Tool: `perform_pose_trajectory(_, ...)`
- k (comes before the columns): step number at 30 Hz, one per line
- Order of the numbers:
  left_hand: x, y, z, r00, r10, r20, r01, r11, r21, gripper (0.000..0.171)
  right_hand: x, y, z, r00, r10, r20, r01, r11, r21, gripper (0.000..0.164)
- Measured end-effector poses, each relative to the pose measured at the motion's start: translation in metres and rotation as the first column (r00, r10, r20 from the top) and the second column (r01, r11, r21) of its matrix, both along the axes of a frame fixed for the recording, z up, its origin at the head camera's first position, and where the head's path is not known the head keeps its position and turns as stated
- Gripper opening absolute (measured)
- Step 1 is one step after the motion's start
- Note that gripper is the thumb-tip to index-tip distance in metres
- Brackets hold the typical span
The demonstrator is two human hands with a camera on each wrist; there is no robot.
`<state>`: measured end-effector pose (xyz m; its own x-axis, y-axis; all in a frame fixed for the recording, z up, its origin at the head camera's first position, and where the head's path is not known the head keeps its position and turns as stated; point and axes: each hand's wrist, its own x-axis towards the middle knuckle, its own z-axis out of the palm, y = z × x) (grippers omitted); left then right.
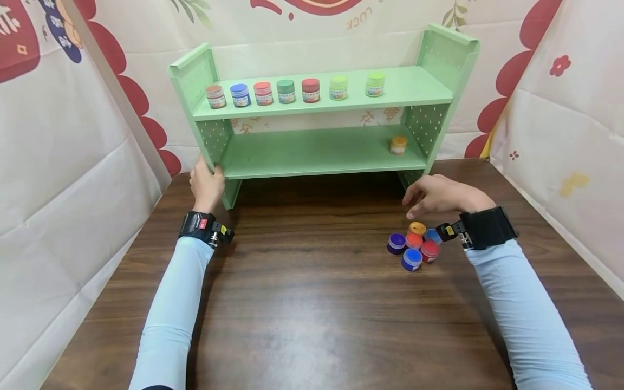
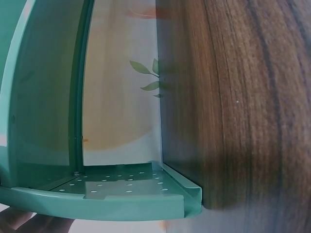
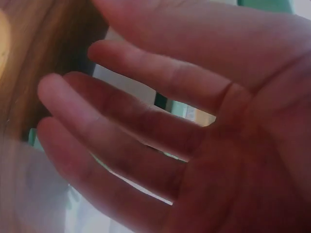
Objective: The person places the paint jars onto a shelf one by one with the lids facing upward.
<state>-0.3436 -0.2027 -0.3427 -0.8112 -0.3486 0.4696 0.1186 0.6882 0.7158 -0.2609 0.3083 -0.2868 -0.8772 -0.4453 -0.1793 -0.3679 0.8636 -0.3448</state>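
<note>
My left hand (image 1: 207, 187) grips the lower front edge of the left side panel of a green two-tier shelf (image 1: 322, 153). In the left wrist view, its fingers (image 2: 36, 223) show partly at the outer side of that panel. My right hand (image 1: 441, 195) hovers over a cluster of small paint jars, its fingers loosely bent and holding nothing. In that cluster are an orange-yellow jar (image 1: 417, 229), a purple jar (image 1: 396, 244), an orange-red jar (image 1: 414, 241), a red jar (image 1: 430, 252) and two blue jars, the nearer blue jar (image 1: 411, 260) in front.
Several jars stand in a row on the upper tier, from a brownish-red jar (image 1: 215, 97) to a light green jar (image 1: 375, 84). A yellow jar (image 1: 398, 145) stands at the lower tier's right end. Printed cloth (image 1: 560, 135) surrounds the brown wooden table (image 1: 302, 303).
</note>
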Motion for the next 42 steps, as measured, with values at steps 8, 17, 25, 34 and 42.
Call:
perform_pose_trajectory(8, 0.001, 0.0, 0.001, 1.0, -0.011, 0.002, 0.011, 1.0, 0.002, 0.034, -0.006, 0.007, -0.015, 0.982, -0.025, 0.187, 0.022, 1.0, 0.014, 0.031)
perform_pose_trajectory(17, 0.003, -0.001, 0.0, 1.0, 0.003, 0.008, -0.003, 1.0, 0.011, 0.032, -0.014, 0.014, -0.027, 0.938, 0.012, 0.346, 0.016, 0.997, -0.078, 0.05)
perform_pose_trajectory(25, 0.004, 0.0, 0.002, 1.0, 0.003, 0.007, -0.003, 1.0, 0.006, 0.03, -0.015, 0.018, -0.031, 0.903, 0.002, 0.429, 0.062, 0.989, -0.136, 0.053)
perform_pose_trajectory(34, 0.002, -0.001, 0.002, 1.0, -0.001, -0.007, 0.001, 1.0, 0.005, 0.03, -0.018, 0.021, -0.033, 0.933, 0.005, 0.36, 0.042, 0.991, -0.123, 0.031)
perform_pose_trajectory(42, 0.002, -0.001, 0.001, 1.0, -0.005, -0.002, 0.005, 1.0, 0.01, 0.031, -0.019, 0.023, -0.039, 0.966, -0.019, 0.259, 0.054, 0.99, -0.128, 0.019)
